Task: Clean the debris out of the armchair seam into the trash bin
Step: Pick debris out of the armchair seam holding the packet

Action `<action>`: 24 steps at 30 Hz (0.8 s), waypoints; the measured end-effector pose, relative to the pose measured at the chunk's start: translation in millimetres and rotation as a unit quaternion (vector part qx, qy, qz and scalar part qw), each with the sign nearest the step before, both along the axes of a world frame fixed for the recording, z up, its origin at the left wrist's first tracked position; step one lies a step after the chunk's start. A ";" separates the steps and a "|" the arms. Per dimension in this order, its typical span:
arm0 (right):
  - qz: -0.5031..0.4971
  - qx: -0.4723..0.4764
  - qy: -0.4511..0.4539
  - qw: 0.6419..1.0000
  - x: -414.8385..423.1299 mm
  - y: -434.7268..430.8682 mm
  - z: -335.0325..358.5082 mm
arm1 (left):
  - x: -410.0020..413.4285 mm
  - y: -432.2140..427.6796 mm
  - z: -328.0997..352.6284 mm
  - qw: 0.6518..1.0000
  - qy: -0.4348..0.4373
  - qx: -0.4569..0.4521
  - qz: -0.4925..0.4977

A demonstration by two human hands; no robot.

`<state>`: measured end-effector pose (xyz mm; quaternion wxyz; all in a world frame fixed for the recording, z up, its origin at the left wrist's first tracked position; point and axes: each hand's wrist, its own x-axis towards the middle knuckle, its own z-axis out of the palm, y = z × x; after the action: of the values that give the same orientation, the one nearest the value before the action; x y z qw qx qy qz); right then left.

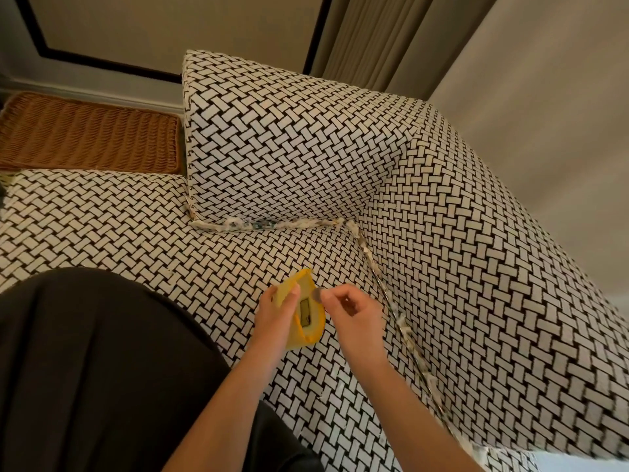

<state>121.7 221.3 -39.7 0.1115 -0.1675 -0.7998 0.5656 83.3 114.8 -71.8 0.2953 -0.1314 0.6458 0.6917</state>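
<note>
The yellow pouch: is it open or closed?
Open. The left hand holds the yellow pouch with its mouth spread; its inside shows, and the right hand pinches a coin at the opening.

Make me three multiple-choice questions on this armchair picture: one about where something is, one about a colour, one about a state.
1. Where does the debris lie? A: on the wicker mat. B: in the armchair seam. C: on the person's lap.
2. What colour is the pouch? A: red. B: blue. C: yellow.
3. What is the right hand doing? A: pinching a small round grey object. B: lying flat. C: gripping the curtain.
Answers: 1 B, pale scraps line the seam. 2 C, its fabric is yellow. 3 A, fingertips pinch it at the pouch's mouth.
</note>
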 end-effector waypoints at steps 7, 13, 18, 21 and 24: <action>-0.065 0.124 -0.053 0.989 1.9 35.5 -17.9 | 8.9 -1.8 1.6 1.000 -0.015 0.016 -0.003; -0.104 0.403 -0.185 0.890 -25.0 95.4 -32.4 | 9.8 -3.4 -0.7 0.999 -0.029 0.021 0.002; -0.092 0.473 -0.278 0.831 -53.1 117.8 -43.7 | 10.7 -4.9 -0.3 0.999 -0.028 0.030 -0.001; -0.088 0.493 -0.315 0.806 -65.5 117.7 -51.2 | 10.4 -6.1 1.5 0.999 -0.033 0.039 0.003; -0.080 0.515 -0.329 0.787 -72.0 118.8 -54.4 | 10.7 -7.6 3.1 0.998 -0.034 0.051 0.001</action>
<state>49.8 340.1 -94.1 -0.0439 -0.3250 -0.9442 -0.0310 94.0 107.2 -68.7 0.3223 -0.1402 0.5992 0.7193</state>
